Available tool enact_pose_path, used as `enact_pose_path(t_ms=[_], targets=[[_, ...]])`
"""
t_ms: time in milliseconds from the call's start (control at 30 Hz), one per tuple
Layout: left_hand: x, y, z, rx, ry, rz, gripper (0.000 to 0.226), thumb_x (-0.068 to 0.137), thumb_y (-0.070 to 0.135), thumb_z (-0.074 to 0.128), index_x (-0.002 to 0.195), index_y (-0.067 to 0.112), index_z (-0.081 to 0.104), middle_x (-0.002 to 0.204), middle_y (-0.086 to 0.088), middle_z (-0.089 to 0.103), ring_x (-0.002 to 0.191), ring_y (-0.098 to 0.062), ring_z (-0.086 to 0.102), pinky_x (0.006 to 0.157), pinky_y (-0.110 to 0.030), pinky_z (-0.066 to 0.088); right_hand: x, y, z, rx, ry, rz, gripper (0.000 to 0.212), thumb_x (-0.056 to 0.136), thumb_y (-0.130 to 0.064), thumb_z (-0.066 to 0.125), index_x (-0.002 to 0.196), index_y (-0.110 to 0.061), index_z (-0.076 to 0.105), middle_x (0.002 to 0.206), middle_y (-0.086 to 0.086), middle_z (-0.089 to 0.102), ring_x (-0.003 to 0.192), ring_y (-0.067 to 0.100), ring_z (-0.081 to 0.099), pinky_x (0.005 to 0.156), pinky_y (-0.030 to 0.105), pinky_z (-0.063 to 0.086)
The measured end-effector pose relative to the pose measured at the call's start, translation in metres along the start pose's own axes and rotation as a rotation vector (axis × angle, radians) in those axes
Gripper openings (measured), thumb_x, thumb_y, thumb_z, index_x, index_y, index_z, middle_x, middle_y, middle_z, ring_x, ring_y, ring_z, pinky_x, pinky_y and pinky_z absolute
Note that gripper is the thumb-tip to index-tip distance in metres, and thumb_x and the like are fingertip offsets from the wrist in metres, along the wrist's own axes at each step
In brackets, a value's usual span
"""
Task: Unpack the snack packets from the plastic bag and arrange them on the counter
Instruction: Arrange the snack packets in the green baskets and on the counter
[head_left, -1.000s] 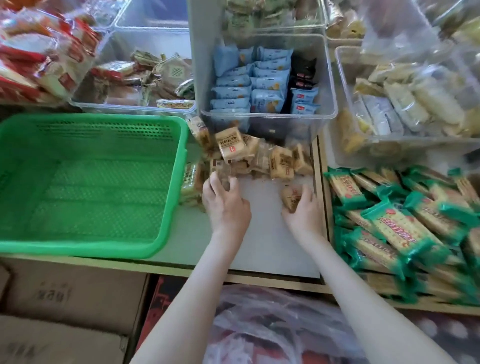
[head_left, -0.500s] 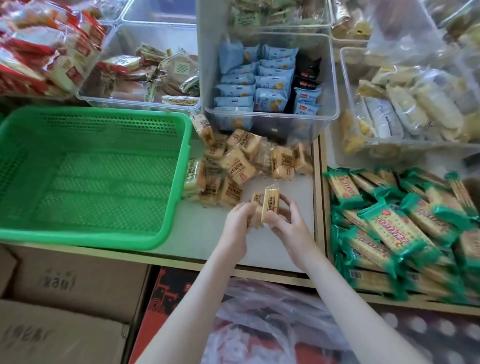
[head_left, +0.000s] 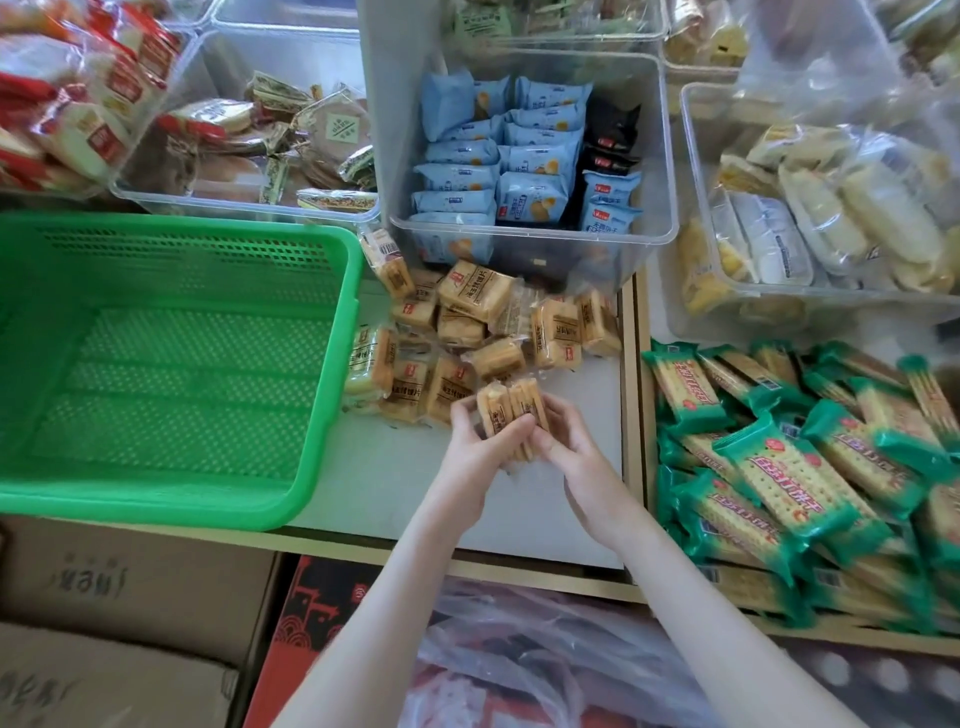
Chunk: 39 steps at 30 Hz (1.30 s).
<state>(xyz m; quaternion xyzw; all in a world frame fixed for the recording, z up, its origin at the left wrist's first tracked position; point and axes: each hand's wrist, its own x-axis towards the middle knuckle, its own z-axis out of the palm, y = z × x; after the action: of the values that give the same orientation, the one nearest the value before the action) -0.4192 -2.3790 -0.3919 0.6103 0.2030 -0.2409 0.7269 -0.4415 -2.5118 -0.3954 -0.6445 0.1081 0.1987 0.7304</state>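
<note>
Several small tan snack packets (head_left: 470, 293) lie in a loose heap on the white counter (head_left: 384, 483), between the green basket and the clear bin. Just in front of the heap, my left hand (head_left: 480, 449) and my right hand (head_left: 569, 447) meet and together grip a few of these packets (head_left: 506, 402), held upright side by side above the counter. A crumpled clear plastic bag (head_left: 535, 660) lies below the counter edge, between my forearms.
A green plastic basket (head_left: 322, 415) stands on the left. Behind are clear bins: blue packets (head_left: 660, 244), brown packets (head_left: 171, 195), pale rolls (head_left: 698, 208). Green cracker packs (head_left: 779, 467) fill the right compartment. Cardboard boxes (head_left: 104, 597) sit at lower left.
My hands left the heap, drew toward me and came together. They picked up tan packets and now hold a few upright between them.
</note>
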Motion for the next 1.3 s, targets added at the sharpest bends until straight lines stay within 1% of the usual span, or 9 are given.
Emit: enact_pose_path(t_ms=[167, 267, 333, 467, 633, 800, 867, 1000, 1300], targets=[[0.001, 0.007, -0.012, 0.130, 0.175, 0.134, 0.056, 0.083, 0.013, 0.074, 0.123, 0.015, 0.036, 0.104, 0.003, 0.059, 0.088, -0.004, 0.061, 0.073, -0.017, 0.051, 0.033, 0.004, -0.004, -0.504, 0.253, -0.210, 0.029, 0.103, -0.026, 0.040, 0.127, -0.030, 0.055, 0.131, -0.006, 0.049, 0.126, 0.011, 0.036, 0.107, 0.029, 0.029], [-0.001, 0.004, -0.024, 0.179, 0.223, 0.161, 0.057, 0.083, 0.011, 0.074, 0.124, 0.015, 0.035, 0.104, 0.002, 0.061, 0.081, 0.006, 0.063, 0.069, -0.012, 0.050, 0.055, 0.017, 0.006, -0.923, 0.252, -0.368, 0.055, 0.095, -0.023, 0.055, 0.146, -0.020, 0.033, 0.138, 0.007, 0.044, 0.125, 0.022, 0.037, 0.107, 0.043, 0.034], [-0.004, -0.001, -0.032, 0.207, 0.237, 0.169, 0.057, 0.083, 0.009, 0.074, 0.123, 0.014, 0.034, 0.103, 0.002, 0.062, 0.077, 0.011, 0.062, 0.066, -0.009, 0.048, 0.066, 0.028, 0.015, -1.004, 0.198, -0.332, 0.075, 0.089, -0.034, 0.061, 0.149, -0.020, 0.017, 0.143, 0.009, 0.039, 0.128, 0.028, 0.037, 0.108, 0.045, 0.033], [-0.017, -0.014, -0.042, 0.240, 0.232, 0.119, 0.056, 0.086, 0.010, 0.071, 0.123, 0.018, 0.030, 0.099, 0.007, 0.061, 0.075, 0.013, 0.061, 0.067, -0.008, 0.049, 0.085, 0.039, 0.020, -1.096, 0.354, -0.405, 0.068, 0.088, -0.039, 0.061, 0.141, -0.009, 0.031, 0.132, 0.016, 0.046, 0.118, 0.036, 0.044, 0.099, 0.046, 0.035], [-0.035, -0.028, -0.051, 0.237, 0.259, 0.078, 0.058, 0.086, 0.016, 0.071, 0.122, 0.023, 0.027, 0.099, 0.010, 0.058, 0.082, 0.008, 0.056, 0.070, -0.014, 0.050, 0.078, 0.034, 0.024, -0.852, 0.400, -0.427, 0.066, 0.083, -0.023, 0.068, 0.136, -0.003, 0.034, 0.126, 0.018, 0.049, 0.116, 0.032, 0.047, 0.095, 0.041, 0.042], [-0.059, -0.029, -0.053, 0.167, 0.227, 0.075, 0.058, 0.084, 0.019, 0.074, 0.126, 0.017, 0.033, 0.105, 0.003, 0.062, 0.091, -0.001, 0.060, 0.080, -0.021, 0.052, 0.007, 0.016, 0.019, -0.429, 0.243, -0.259, 0.062, 0.086, -0.008, 0.066, 0.136, -0.024, 0.033, 0.118, 0.000, 0.054, 0.102, 0.009, 0.057, 0.082, 0.011, 0.046], [-0.072, -0.027, -0.051, 0.132, 0.186, 0.083, 0.055, 0.084, 0.020, 0.073, 0.124, 0.016, 0.036, 0.109, -0.002, 0.062, 0.096, -0.008, 0.061, 0.086, -0.031, 0.052, -0.034, 0.007, 0.024, -0.287, 0.167, -0.174, 0.055, 0.090, -0.005, 0.062, 0.135, -0.027, 0.039, 0.113, 0.000, 0.060, 0.096, 0.004, 0.061, 0.085, 0.016, 0.048], [-0.109, -0.021, -0.052, 0.040, 0.037, 0.116, 0.050, 0.087, 0.019, 0.070, 0.125, 0.014, 0.038, 0.111, -0.006, 0.062, 0.097, -0.014, 0.064, 0.073, -0.027, 0.053, -0.105, -0.002, 0.045, -0.238, 0.045, -0.131, 0.046, 0.096, -0.004, 0.052, 0.132, -0.030, 0.045, 0.116, 0.005, 0.063, 0.104, 0.010, 0.063, 0.087, 0.021, 0.050], [-0.233, -0.008, -0.141, 0.071, -0.239, 0.168, 0.039, 0.096, 0.012, 0.057, 0.129, 0.009, 0.038, 0.119, -0.014, 0.058, 0.085, -0.010, 0.069, 0.063, -0.021, 0.054, -0.224, -0.001, 0.172, -0.122, 0.131, -0.205, 0.044, 0.097, -0.006, 0.051, 0.137, -0.026, 0.044, 0.114, -0.002, 0.065, 0.103, 0.005, 0.064, 0.080, 0.018, 0.050]])
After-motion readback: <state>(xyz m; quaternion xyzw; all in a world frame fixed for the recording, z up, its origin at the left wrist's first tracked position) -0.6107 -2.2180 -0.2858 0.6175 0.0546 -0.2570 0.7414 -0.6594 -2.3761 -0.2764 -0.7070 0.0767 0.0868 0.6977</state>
